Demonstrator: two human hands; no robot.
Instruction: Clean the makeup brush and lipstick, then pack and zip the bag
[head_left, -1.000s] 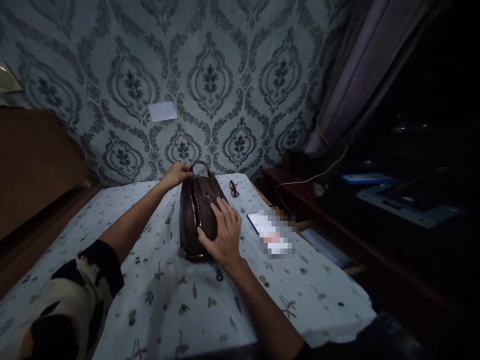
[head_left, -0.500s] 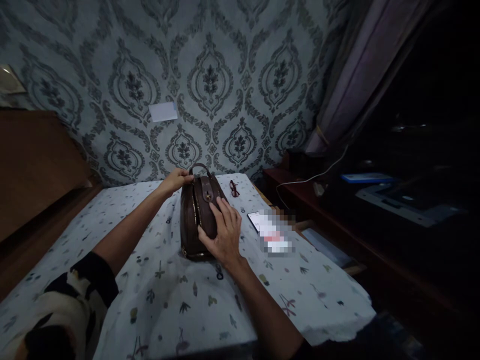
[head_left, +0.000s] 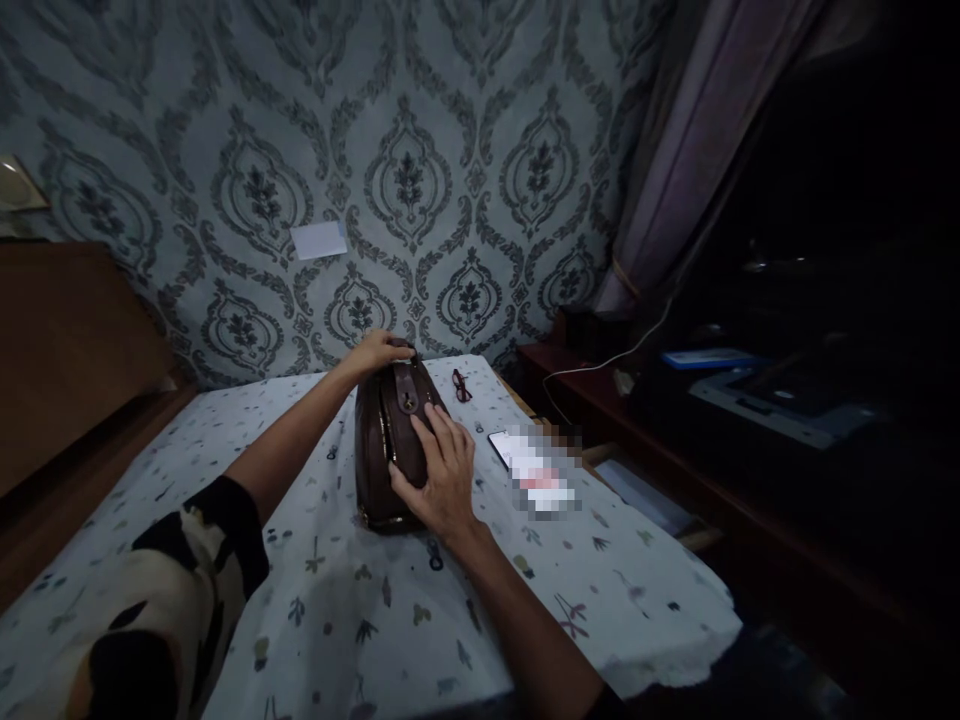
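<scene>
A brown leather handbag [head_left: 409, 447] lies on the patterned cloth, with gold-coloured zips and a small clasp tab on its upper face. My left hand [head_left: 377, 354] is at the bag's far end, fingers closed by the handle. That hand partly hides the handle, and what exactly its fingertips pinch is hard to see. Across the bag's near right part rests my right hand [head_left: 444, 475], fingers spread flat and thumb beside the zip line.
Right of the bag lie red-framed glasses [head_left: 461, 385] and a phone [head_left: 529, 470] with a lit, partly blurred screen. A white cable [head_left: 600, 360] runs over the dark red furniture at right. Patterned wallpaper stands behind, a brown wooden panel [head_left: 75, 350] at left.
My left hand has moved right over the handle at the bag's far end, and the handle's arch is now largely covered. My right hand stays on the bag. The view shifted slightly.
</scene>
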